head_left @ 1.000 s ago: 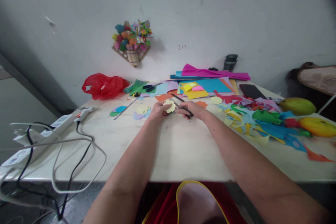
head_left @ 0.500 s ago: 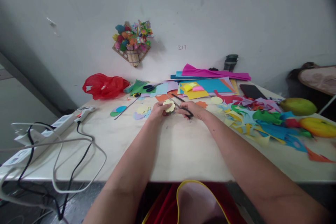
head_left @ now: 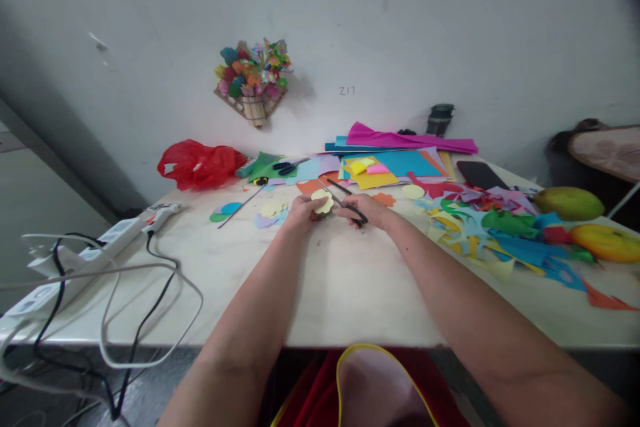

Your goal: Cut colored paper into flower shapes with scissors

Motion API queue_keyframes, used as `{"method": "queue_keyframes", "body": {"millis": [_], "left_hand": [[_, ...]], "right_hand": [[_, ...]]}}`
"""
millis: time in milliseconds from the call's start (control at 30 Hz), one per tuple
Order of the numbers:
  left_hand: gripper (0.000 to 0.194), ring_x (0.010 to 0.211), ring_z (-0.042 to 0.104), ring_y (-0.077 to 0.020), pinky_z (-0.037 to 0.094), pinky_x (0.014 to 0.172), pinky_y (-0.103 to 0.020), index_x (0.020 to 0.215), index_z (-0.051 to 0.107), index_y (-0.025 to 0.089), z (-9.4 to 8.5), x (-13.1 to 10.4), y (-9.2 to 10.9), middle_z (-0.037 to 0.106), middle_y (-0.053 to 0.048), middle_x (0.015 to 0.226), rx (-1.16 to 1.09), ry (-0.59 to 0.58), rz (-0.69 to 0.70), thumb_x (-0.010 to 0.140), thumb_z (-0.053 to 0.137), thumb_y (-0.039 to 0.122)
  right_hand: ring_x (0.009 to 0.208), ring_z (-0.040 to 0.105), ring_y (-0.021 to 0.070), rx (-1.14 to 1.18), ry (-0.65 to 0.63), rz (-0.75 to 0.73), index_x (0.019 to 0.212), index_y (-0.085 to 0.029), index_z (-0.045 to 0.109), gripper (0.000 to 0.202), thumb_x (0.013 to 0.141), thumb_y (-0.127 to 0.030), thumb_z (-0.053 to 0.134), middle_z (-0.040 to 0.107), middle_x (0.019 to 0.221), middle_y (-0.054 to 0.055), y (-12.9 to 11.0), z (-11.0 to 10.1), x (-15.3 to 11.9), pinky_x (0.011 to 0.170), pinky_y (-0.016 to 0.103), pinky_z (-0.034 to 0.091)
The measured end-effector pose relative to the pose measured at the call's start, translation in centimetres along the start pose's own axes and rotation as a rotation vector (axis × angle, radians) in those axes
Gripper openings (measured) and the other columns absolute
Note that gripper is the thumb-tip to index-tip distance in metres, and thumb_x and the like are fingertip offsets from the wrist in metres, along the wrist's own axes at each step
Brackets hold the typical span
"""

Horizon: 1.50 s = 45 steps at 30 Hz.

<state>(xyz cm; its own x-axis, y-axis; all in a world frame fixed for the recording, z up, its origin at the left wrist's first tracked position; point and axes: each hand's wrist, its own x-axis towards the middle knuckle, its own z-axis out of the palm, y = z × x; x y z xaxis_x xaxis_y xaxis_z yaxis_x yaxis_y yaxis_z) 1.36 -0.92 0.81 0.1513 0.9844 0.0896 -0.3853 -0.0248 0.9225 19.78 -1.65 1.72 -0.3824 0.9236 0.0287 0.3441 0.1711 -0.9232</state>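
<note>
1. A pale-yellow, scalloped paper flower [head_left: 323, 200] is gripped by the left hand [head_left: 303, 209], at the frame's centre.
2. Black-handled metal scissors [head_left: 357, 211] are gripped by the right hand [head_left: 369, 208].
3. No clear change is seen; the cutting seems paused.

Left hand [head_left: 301, 209] pinches a pale-yellow scalloped paper flower [head_left: 323, 201] over the white table [head_left: 370, 293]. Right hand [head_left: 369, 208] holds black-handled scissors [head_left: 356, 213] close beside it; whether they touch cannot be made out. Paper scraps [head_left: 525, 248] spread at right, black smartphone [head_left: 481, 175] behind. Red plastic bag [head_left: 200, 165] at back left, power strip [head_left: 117, 232] nearer. Paper-flower bouquet [head_left: 253, 77] on wall [head_left: 390, 33].
</note>
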Motion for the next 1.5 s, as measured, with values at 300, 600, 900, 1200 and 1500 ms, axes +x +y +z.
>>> {"method": "queue_keyframes", "body": {"millis": [300, 600, 900, 1200, 1500], "left_hand": [[0.033, 0.060, 0.064, -0.0172, 0.050, 0.062, -0.029, 0.065, 0.069, 0.011, 0.0, 0.1, -0.1, 0.070, -0.009, 0.066, 0.008, 0.001, 0.003, 0.046, 0.091, 0.026], [0.039, 0.051, 0.056, -0.0119, 0.044, 0.054, -0.027, 0.070, 0.064, 0.014, -0.4, 0.1, 0.0, 0.064, -0.003, 0.061, 0.064, 0.005, 0.030, 0.052, 0.091, 0.036], [0.041, 0.042, 0.044, -0.0064, 0.044, 0.052, -0.025, 0.068, 0.061, 0.015, -0.6, -0.1, 0.2, 0.056, 0.002, 0.052, 0.141, -0.104, 0.012, 0.057, 0.089, 0.043], [0.039, 0.061, 0.062, -0.0157, 0.050, 0.062, -0.028, 0.071, 0.070, 0.010, -0.4, -0.2, 0.3, 0.069, -0.008, 0.069, 0.093, -0.102, -0.025, 0.049, 0.091, 0.034], [0.031, 0.061, 0.063, -0.0185, 0.052, 0.066, -0.031, 0.064, 0.069, 0.010, -0.1, -0.4, 0.5, 0.066, -0.007, 0.061, 0.044, -0.072, -0.039, 0.048, 0.090, 0.026]], "right_hand": [[0.037, 0.046, 0.0084, 0.036, 0.025, 0.001, 0.068, -0.017, 0.058, 0.031, 0.069, -0.036, 0.082, 0.051, 0.044, -0.005, -0.1, 0.1, 0.0, 0.034, 0.019, 0.034], [0.037, 0.046, 0.0081, 0.037, 0.005, 0.021, 0.067, -0.016, 0.057, 0.028, 0.073, -0.031, 0.080, 0.051, 0.044, -0.005, -1.5, 0.2, -0.8, 0.036, 0.019, 0.036], [0.040, 0.051, 0.0078, 0.028, -0.050, 0.018, 0.066, -0.017, 0.052, 0.030, 0.083, -0.032, 0.073, 0.056, 0.051, -0.003, -1.3, -0.4, -1.0, 0.038, 0.018, 0.039], [0.040, 0.052, 0.0086, 0.019, -0.077, 0.032, 0.073, -0.017, 0.055, 0.028, 0.079, -0.032, 0.078, 0.057, 0.051, -0.004, -0.6, -0.8, -0.6, 0.038, 0.018, 0.040], [0.040, 0.050, 0.0081, 0.001, -0.086, 0.035, 0.074, -0.016, 0.056, 0.026, 0.079, -0.031, 0.077, 0.055, 0.051, -0.005, -1.1, -0.8, -0.8, 0.039, 0.019, 0.040]]}}
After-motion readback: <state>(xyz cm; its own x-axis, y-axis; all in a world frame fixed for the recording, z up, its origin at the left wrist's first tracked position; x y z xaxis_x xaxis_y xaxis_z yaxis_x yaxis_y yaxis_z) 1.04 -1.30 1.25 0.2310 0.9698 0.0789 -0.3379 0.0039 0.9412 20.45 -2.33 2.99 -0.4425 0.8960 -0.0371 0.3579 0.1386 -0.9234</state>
